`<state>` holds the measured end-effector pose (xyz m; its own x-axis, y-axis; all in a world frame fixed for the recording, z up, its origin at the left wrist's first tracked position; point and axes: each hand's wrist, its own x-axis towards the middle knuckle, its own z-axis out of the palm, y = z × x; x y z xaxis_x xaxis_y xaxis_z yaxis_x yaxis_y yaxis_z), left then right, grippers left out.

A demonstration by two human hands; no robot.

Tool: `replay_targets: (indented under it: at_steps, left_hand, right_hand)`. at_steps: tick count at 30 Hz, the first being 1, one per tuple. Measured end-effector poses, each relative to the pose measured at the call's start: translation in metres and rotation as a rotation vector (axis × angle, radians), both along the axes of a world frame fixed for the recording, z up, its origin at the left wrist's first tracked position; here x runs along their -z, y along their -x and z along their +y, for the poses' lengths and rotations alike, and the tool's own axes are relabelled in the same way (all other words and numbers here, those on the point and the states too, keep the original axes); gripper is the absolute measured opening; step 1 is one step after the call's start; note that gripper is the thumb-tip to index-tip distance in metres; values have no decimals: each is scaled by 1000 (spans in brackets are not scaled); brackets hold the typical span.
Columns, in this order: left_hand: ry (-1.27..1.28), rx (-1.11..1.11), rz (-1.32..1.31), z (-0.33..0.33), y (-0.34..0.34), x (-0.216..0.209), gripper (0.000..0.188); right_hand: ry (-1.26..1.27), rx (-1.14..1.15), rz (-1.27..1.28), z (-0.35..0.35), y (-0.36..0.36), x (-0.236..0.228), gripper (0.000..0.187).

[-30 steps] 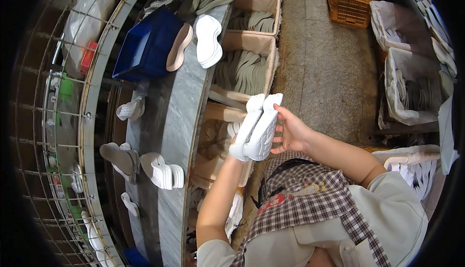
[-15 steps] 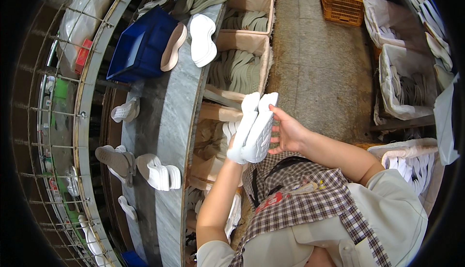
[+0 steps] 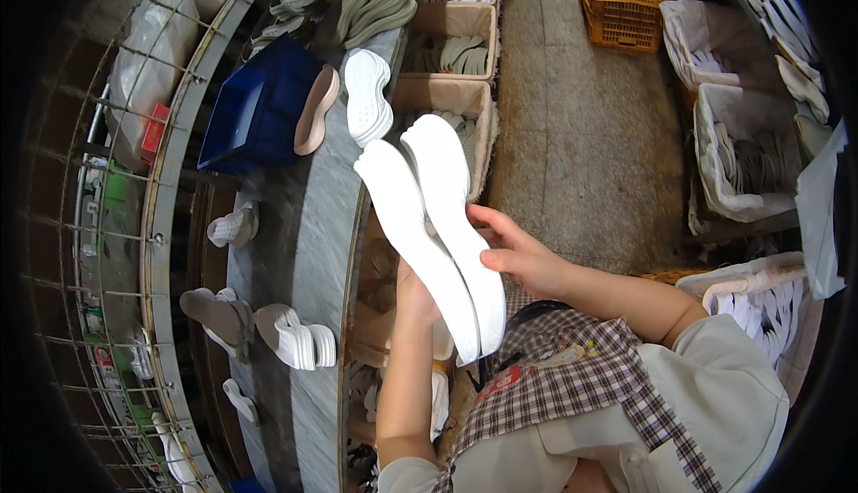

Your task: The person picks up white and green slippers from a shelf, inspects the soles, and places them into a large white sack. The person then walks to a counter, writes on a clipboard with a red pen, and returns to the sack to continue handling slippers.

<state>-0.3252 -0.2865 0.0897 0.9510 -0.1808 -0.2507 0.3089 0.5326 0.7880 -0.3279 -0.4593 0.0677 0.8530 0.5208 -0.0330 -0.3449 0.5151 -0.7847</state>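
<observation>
I hold two white shoe soles [image 3: 451,198] side by side in front of me, their long sides close together and smooth faces up. My right hand [image 3: 527,261] grips the outer edge of the right one with thumb and fingers. Against the left sole's outer edge lies my left hand [image 3: 414,294], its fingers hidden beneath the sole. Just beyond the soles' far ends, a stack of white soles [image 3: 367,95] lies on the grey marble-patterned bench [image 3: 313,216]. A pinkish-beige sole [image 3: 315,110] rests next to that stack, by a blue bin [image 3: 255,104].
More sole stacks [image 3: 299,337] lie on the bench at left, behind which stands a wire grille [image 3: 161,225]. Cloth-lined bins [image 3: 490,140] with soles line the bench's right side. Across the concrete aisle [image 3: 572,126] are white-lined bins [image 3: 746,202] and a yellow crate [image 3: 621,24].
The two soles have turned from edge-on to lying flat, smooth faces up, and reach farther toward the bench. My right hand has shifted slightly and now grips the right sole's edge.
</observation>
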Motion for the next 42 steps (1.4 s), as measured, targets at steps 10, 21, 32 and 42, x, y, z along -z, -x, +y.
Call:
replay_targets:
  at_steps: [10, 21, 32, 42]
  left_hand:
    - [3, -44, 57, -1, -8, -5, 35]
    - [-176, -105, -109, 12, -5, 11, 42]
    - [-723, -218, -435, 43, 9, 23, 31]
    - [-135, -247, 60, 5, 15, -29, 44]
  right_hand:
    - [12, 41, -325, -3, -4, 13, 81]
    - [1, 7, -327, -6, -7, 17, 72]
    - [30, -146, -345, -10, -17, 28, 55]
    - [375, 322, -1253, -14, -49, -6, 48]
